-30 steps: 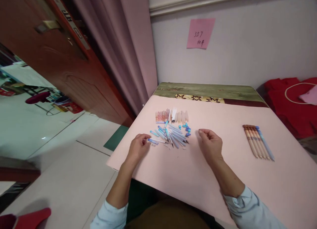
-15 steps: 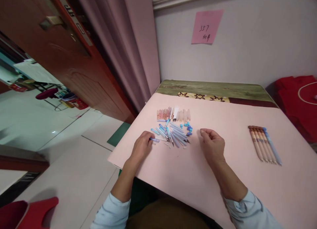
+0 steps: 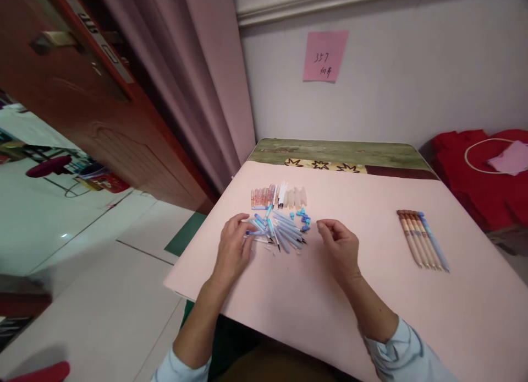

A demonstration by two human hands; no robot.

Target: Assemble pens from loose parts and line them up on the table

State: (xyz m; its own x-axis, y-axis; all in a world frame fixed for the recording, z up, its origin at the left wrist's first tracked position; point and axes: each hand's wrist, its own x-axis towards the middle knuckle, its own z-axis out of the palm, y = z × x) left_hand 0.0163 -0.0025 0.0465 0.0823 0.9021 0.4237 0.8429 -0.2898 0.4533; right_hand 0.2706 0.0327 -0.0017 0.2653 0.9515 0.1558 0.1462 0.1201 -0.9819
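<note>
My left hand [image 3: 234, 243] is at the left edge of a loose pile of pen parts, its fingers apart, near a blue pen piece [image 3: 254, 233]. Pale blue pen barrels [image 3: 287, 228] and thin white refills with dark tips lie crossed in that pile. To its right are several small blue caps [image 3: 306, 219]. My right hand [image 3: 341, 247] is held just right of the caps, thumb and fingertips pinched together; what they hold, if anything, I cannot make out. Behind the pile stand rows of patterned tubes [image 3: 263, 197], white refills [image 3: 282, 194] and clear pinkish pieces [image 3: 295, 197].
Several whole pens [image 3: 421, 240], most brown-topped and one blue, lie side by side on the right of the pink-covered table [image 3: 466, 310]. A pink note [image 3: 325, 56] is on the wall. Red fabric [image 3: 466, 167] is beyond the right edge; a wooden door [image 3: 136, 145] stands left.
My left hand has opened its fingers, having been closed around a blue-ended pen piece. My right hand stays pinched beside the caps. The whole view has shifted slightly.
</note>
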